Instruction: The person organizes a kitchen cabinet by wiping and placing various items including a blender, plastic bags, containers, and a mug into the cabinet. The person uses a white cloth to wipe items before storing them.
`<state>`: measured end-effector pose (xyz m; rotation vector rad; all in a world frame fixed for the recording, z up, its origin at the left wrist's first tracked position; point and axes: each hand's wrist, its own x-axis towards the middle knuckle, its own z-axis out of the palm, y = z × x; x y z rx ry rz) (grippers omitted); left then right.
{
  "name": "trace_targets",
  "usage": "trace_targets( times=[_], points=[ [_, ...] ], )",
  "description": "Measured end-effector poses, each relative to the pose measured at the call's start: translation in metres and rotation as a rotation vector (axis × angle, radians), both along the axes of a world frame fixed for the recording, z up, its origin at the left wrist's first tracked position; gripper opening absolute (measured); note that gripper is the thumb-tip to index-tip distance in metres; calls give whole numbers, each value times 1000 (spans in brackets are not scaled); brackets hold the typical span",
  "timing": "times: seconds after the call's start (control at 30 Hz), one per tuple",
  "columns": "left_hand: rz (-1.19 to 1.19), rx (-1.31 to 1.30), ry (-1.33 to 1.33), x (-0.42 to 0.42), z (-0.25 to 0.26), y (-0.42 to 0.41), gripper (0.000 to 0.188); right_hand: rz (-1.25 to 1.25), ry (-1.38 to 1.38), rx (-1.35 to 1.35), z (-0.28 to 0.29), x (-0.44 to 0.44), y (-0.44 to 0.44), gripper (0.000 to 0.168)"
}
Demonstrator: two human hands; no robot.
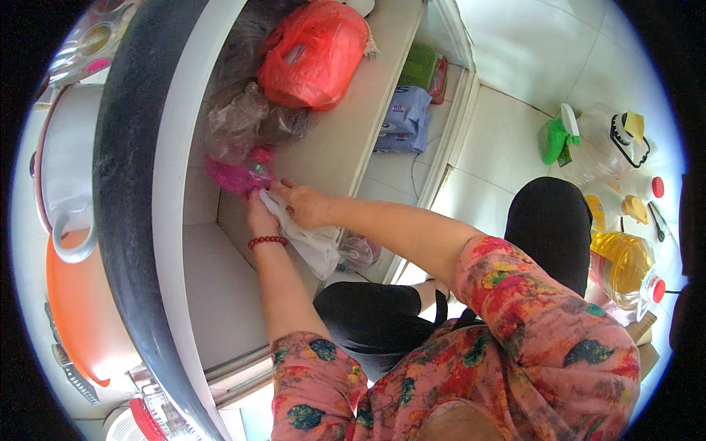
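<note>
My left hand (261,215), with a red bead bracelet (267,241) at the wrist, reaches into a cabinet under the counter. Beside it, my right hand (303,204) has its fingers on the upper end of a white cloth or bag (309,242). This white thing hangs down between both hands, and its top is pinched at the left fingertips. A pink plastic bag (237,173) lies right at the fingertips; whether a finger grips it I cannot tell. Behind it are crumpled clear plastic bags (237,118) and a full red plastic bag (314,55) on the shelf.
The dark countertop edge (129,220) curves along the left, bearing a white pot (71,154) and an orange basin (88,314). Blue wipe packs (405,118) lie in the lower compartment. A green spray bottle (553,140) and an oil bottle (623,270) stand at right.
</note>
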<state>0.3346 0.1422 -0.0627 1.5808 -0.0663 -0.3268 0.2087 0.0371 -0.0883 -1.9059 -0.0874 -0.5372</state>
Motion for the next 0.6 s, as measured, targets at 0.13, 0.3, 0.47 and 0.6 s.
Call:
trace_targets(
  times=[0.13, 0.3, 0.47, 0.6],
  points=[
    [-28, 119, -66, 31, 5, -3, 25, 41, 6, 39, -1, 5, -4, 62],
    [-51, 232, -119, 48, 9, -19, 16, -82, -7, 152, -17, 20, 2, 56],
    [-228, 475, -247, 11, 24, -41, 15, -181, -60, 197, -13, 5, -11, 32],
    [-653, 813, -484, 36, 29, 5, 20, -246, -52, 172, -16, 5, 5, 26]
  ],
)
